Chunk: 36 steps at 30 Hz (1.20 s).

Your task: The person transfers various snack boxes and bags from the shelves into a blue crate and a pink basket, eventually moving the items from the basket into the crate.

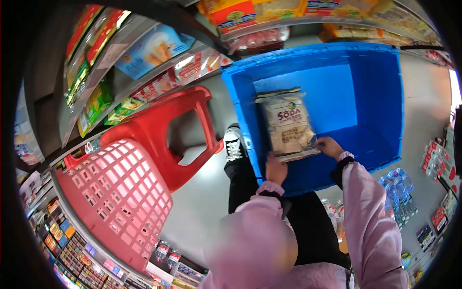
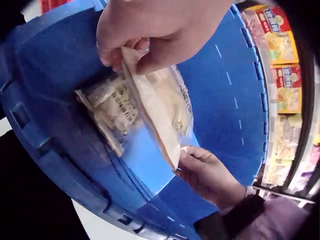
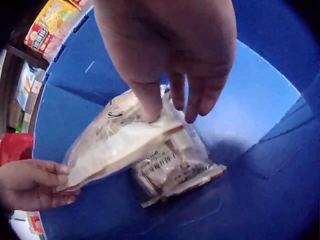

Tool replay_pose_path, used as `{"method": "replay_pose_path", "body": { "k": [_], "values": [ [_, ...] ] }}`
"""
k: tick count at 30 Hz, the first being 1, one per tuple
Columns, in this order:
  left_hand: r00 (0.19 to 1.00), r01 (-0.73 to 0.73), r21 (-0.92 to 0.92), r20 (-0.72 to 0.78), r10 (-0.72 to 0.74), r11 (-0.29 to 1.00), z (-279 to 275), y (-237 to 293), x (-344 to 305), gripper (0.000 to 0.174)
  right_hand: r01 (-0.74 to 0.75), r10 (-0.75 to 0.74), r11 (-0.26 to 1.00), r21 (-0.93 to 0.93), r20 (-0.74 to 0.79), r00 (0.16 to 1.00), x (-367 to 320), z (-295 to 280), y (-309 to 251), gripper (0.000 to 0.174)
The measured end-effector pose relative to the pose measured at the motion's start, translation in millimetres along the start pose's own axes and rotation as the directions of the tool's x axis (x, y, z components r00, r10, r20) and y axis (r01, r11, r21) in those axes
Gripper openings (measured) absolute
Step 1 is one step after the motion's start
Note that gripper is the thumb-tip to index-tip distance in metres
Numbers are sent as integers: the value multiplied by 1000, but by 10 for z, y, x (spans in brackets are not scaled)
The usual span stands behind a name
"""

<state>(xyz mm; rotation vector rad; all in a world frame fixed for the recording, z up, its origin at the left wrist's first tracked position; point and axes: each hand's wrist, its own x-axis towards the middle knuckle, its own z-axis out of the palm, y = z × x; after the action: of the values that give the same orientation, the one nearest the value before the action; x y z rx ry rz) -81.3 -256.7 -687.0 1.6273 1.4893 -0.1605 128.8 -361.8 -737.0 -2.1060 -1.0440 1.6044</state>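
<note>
A clear bag of crackers printed "SODA EMPEROR" is held tilted inside a deep blue crate. My left hand pinches one end of its flat sealed edge. At the opposite end of that edge, my right hand grips the corner between thumb and fingers. Under the held bag lies another similar bag with small wrapped packs inside, partly covered by it. The left wrist view shows the pale sealed strip stretched between both hands.
Left of the crate stand a red plastic stool and a pink slatted basket. Shelves of packaged food run along the far side. Bottled water packs stand on the floor at right. A sneakered foot is against the crate.
</note>
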Motion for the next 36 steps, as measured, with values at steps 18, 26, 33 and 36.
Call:
{"method": "replay_pose_path", "body": {
  "k": [18,26,33,36],
  "values": [
    [841,-492,333,-59,539,804,-5464,2068,-847,40,604,-527,563,564,-318,788,-291,-663,-5207,38],
    [958,-279,674,148,245,684,-5935,1617,784,52,516,-259,527,675,-450,854,782,-171,-5812,34],
    [987,27,-220,161,9,975,-6143,1293,1232,28,537,-263,477,696,-469,843,765,-111,-6109,14],
    [951,138,-134,295,-94,981,-6247,1332,976,28,621,-502,386,682,-410,762,675,-4,-6087,7]
  ]
}}
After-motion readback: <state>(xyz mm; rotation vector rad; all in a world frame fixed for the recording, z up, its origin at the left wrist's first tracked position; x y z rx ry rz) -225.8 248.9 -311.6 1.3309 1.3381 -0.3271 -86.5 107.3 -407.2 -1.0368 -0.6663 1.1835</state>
